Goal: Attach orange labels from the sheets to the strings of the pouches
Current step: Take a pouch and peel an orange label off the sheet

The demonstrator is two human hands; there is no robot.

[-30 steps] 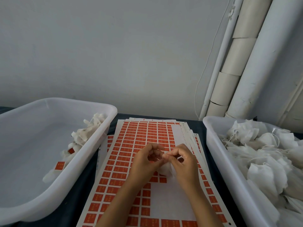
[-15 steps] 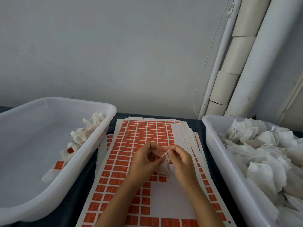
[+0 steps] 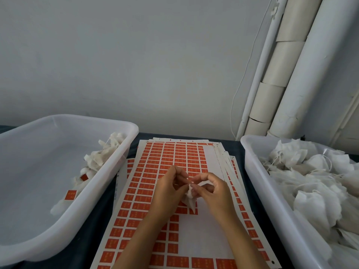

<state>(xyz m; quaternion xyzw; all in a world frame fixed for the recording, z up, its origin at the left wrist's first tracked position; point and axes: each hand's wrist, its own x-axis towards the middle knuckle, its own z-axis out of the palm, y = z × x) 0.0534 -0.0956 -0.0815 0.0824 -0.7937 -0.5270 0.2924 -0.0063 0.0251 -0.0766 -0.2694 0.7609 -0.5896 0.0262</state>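
Both hands pinch a crumpled, gauzy white pouch.

Label sheets lie between the left tub and the right tub of pouches.

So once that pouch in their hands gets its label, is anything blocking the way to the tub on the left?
Nothing visible does. The pouch hangs above the label sheets, and the left tub is open-topped, with only flat sheets between.
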